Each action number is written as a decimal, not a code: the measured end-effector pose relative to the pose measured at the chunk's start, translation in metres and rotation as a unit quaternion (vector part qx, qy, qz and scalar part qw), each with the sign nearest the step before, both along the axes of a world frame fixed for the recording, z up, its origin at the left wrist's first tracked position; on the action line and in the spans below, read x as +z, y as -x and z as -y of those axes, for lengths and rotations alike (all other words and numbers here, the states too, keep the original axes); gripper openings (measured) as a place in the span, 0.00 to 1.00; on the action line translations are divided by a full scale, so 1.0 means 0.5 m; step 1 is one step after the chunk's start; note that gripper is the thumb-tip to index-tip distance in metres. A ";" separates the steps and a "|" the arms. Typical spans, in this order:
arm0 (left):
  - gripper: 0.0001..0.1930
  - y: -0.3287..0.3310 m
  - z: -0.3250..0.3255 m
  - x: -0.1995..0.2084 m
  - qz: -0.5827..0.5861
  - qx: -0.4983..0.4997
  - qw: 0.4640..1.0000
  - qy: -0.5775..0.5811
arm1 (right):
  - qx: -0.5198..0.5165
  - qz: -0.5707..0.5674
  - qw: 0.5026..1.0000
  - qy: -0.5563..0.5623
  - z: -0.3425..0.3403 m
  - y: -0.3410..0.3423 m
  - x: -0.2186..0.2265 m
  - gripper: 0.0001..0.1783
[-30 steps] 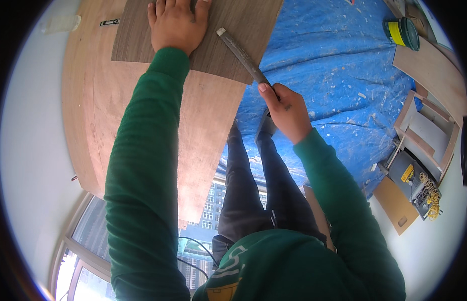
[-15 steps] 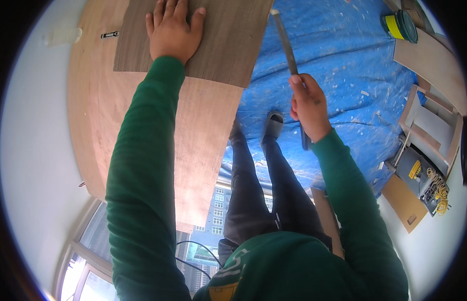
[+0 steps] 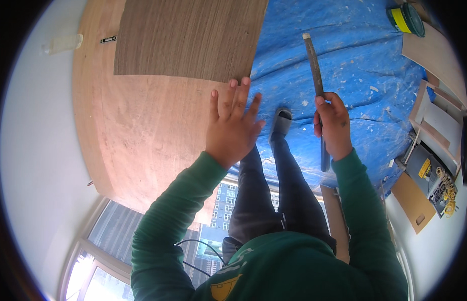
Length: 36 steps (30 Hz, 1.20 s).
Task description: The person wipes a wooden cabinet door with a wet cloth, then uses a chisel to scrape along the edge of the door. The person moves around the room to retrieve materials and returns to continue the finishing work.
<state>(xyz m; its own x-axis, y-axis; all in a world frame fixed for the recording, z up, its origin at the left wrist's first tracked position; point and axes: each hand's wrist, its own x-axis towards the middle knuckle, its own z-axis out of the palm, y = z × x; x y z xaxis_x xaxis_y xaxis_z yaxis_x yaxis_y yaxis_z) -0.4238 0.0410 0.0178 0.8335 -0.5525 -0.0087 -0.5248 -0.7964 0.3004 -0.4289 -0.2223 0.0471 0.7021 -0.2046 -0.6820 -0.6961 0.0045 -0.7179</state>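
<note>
A dark wood-grain board (image 3: 188, 40) lies on a larger pale wooden tabletop (image 3: 148, 135), its right edge lining up roughly with the tabletop's edge. Over that edge, just below the board's near right corner, my left hand (image 3: 232, 125) is spread with fingers apart and nothing in it. Whether its fingertips touch the board cannot be made out. On the right, my right hand (image 3: 335, 123) grips a long, narrow file (image 3: 313, 65) with a pale tip and a dark handle. The file points away from me and stands clear of the board, above the blue floor sheet.
A wrinkled blue sheet (image 3: 303, 80) covers the floor, where my slippered foot (image 3: 281, 123) stands. A dark bucket (image 3: 406, 21) with a yellow label, wooden panels (image 3: 429, 57), and a grey case (image 3: 425, 175) with coiled yellow cord line the right. A small black-and-silver object (image 3: 108, 39) lies beside the board.
My left hand has lifted off the board and come nearer and to the right. My right hand has moved right and slightly nearer with the file, which is now more upright in view.
</note>
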 end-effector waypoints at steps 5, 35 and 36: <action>0.32 -0.012 0.006 0.000 -0.003 0.071 0.997 0.037 | 0.027 0.062 0.998 -0.004 -0.016 0.023 -0.029 0.12; 0.31 -0.421 -0.098 -0.033 0.146 0.293 0.943 0.065 | 0.281 0.290 0.890 0.213 -0.160 -0.019 -0.063 0.39; 0.31 -0.422 -0.097 -0.033 0.141 0.295 0.943 0.061 | 0.277 0.302 0.886 0.218 -0.157 -0.006 -0.067 0.38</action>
<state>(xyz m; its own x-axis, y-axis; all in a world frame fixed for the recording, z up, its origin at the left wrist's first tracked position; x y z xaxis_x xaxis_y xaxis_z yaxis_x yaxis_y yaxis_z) -0.2126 0.0896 0.0013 0.9558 0.0265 0.2929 -0.0733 -0.9431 0.3244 -0.4259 -0.1437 0.0137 0.9869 0.1348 -0.0888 0.0074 -0.5871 -0.8095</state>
